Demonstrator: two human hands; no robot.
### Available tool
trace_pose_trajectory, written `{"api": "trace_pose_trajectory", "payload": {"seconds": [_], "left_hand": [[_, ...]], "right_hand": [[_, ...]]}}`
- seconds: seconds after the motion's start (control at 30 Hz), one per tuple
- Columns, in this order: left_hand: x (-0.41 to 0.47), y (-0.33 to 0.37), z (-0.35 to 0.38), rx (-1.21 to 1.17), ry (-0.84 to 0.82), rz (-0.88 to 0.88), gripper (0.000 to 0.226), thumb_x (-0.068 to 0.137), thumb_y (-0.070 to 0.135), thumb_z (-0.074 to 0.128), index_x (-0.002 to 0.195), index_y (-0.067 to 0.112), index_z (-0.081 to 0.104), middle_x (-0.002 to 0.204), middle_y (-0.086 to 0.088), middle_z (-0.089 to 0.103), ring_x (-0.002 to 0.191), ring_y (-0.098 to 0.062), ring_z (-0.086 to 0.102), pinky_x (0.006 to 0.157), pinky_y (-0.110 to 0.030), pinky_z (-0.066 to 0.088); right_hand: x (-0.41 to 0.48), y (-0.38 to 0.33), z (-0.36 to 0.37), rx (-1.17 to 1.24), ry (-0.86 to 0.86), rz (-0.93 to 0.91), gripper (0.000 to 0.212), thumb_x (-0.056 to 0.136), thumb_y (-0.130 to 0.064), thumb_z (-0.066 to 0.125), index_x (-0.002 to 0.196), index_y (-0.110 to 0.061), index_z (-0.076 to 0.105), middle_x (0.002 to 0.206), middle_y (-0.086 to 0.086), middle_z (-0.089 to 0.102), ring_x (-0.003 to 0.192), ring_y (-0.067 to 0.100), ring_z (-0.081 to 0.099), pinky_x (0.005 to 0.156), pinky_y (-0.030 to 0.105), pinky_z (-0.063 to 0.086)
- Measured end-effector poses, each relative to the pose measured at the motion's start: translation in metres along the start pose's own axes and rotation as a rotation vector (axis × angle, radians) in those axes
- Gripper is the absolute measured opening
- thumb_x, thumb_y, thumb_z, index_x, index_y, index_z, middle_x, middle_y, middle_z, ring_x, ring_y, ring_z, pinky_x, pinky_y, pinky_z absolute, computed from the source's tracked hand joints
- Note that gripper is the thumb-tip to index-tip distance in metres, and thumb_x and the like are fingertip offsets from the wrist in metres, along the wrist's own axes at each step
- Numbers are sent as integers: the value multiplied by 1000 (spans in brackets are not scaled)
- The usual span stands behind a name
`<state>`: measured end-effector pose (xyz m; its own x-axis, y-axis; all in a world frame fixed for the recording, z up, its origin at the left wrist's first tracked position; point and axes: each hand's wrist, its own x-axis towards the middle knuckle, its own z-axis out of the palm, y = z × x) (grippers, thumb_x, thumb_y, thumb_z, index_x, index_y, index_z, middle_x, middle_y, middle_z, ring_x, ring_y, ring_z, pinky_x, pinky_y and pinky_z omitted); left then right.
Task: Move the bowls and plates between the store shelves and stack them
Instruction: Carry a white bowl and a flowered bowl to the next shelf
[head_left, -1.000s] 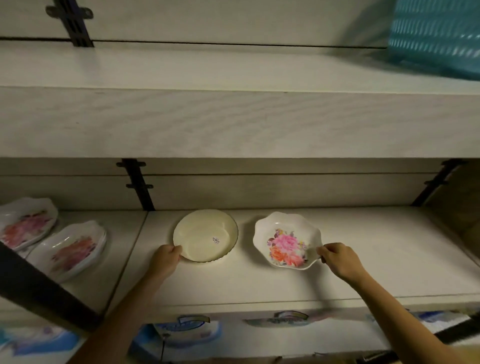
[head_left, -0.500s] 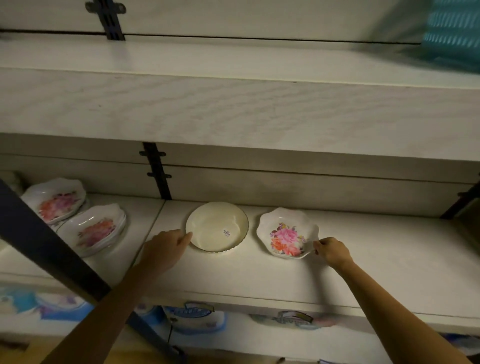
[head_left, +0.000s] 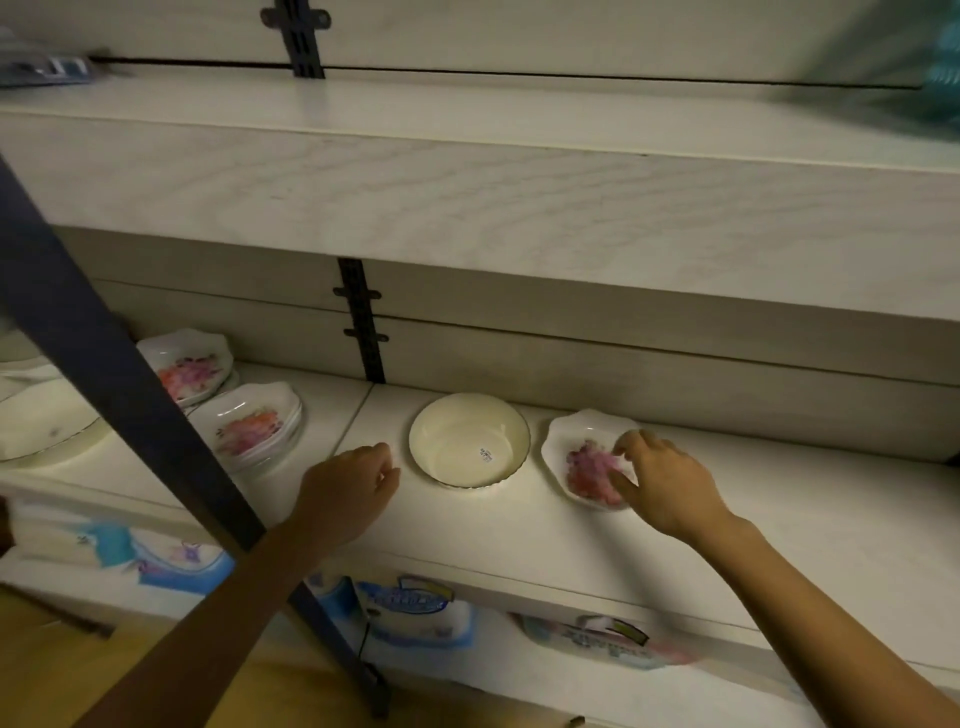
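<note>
A plain cream bowl (head_left: 469, 439) with a small price sticker sits on the middle shelf (head_left: 779, 499). To its right lies a white scalloped dish with a pink flower print (head_left: 582, 462). My right hand (head_left: 662, 486) reaches over the dish's right side, fingers curled over the rim and thumb inside, gripping it. My left hand (head_left: 353, 486) rests on the shelf just left of the cream bowl, fingers loosely curled, holding nothing, a small gap from the rim.
Two stacks of flowered dishes (head_left: 252, 426) (head_left: 189, 366) and a large white plate (head_left: 41, 423) sit on the shelf's left section. A dark slanted post (head_left: 104, 364) crosses in front. An upper shelf board (head_left: 519, 208) overhangs. Blue-printed packages (head_left: 410, 608) sit below.
My right hand has moved from beside the flowered dish's rim onto the dish and closed on it. My left hand has drawn slightly back from the cream bowl. The view has shifted left.
</note>
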<state>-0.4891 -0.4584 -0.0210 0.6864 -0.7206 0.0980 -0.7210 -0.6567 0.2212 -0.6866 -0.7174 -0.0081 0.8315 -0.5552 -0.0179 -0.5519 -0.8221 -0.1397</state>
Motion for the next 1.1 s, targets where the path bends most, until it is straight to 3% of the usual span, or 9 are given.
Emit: {"api": "trace_pose_trajectory", "payload": {"seconds": [0.13, 0.33, 0.5, 0.67, 0.8, 0.93, 1.03, 1.1], "left_hand": [[-18, -1, -8, -30, 10, -1, 19, 95, 31, 42, 91, 15, 52, 60, 15, 33, 63, -8, 43, 54, -10, 27], [-62, -19, -24, -100, 27, -120, 14, 94, 34, 42, 85, 23, 44, 69, 12, 45, 73, -8, 52, 73, -19, 41], [-109, -49, -34, -99, 63, -255, 24, 94, 37, 41, 99, 19, 56, 88, 4, 60, 78, -8, 54, 76, -19, 43], [-150, -86, -50, -63, 130, -346, 22, 95, 34, 42, 103, 19, 55, 87, 10, 52, 77, -7, 50, 70, -14, 41], [-176, -127, -58, -43, 127, -378, 19, 94, 34, 43, 97, 19, 55, 89, 5, 61, 73, -10, 55, 67, -21, 47], [-193, -170, -66, -1, 107, -369, 20, 94, 35, 42, 94, 19, 54, 87, 2, 63, 64, -7, 48, 52, -14, 31], [-206, -205, -77, -25, 94, -336, 23, 95, 36, 41, 97, 18, 55, 94, 2, 65, 74, -9, 58, 59, -15, 40], [-212, -231, -85, -43, 75, -319, 24, 94, 36, 42, 100, 18, 55, 99, 1, 66, 82, -12, 61, 70, -24, 51]], "right_hand": [[-6, -34, -8, 9, -11, -178, 40, 92, -41, 44, 126, -21, 45, 130, 1, 50, 114, 21, 51, 89, 32, 44], [-8, -83, -3, -45, -34, -411, 40, 93, -41, 42, 129, -23, 43, 132, -2, 48, 118, 19, 50, 93, 32, 44], [-11, -139, 5, -26, -67, -610, 38, 93, -39, 43, 128, -23, 46, 131, -3, 51, 116, 19, 51, 89, 31, 43], [-21, -200, 9, 19, -54, -769, 36, 95, -39, 40, 127, -25, 48, 129, -5, 53, 114, 17, 53, 87, 29, 41], [-32, -246, 15, 27, -52, -831, 34, 95, -38, 38, 124, -25, 49, 124, -5, 56, 109, 16, 55, 78, 25, 39], [-43, -291, 21, 61, -92, -794, 29, 95, -38, 38, 116, -25, 54, 116, -4, 61, 101, 17, 59, 80, 31, 48], [-54, -328, 30, 82, -111, -746, 25, 93, -37, 41, 109, -24, 55, 114, -4, 61, 98, 18, 61, 77, 32, 50], [-60, -352, 37, 89, -101, -709, 23, 93, -37, 41, 105, -24, 54, 110, -3, 62, 95, 18, 60, 71, 27, 45]]}}
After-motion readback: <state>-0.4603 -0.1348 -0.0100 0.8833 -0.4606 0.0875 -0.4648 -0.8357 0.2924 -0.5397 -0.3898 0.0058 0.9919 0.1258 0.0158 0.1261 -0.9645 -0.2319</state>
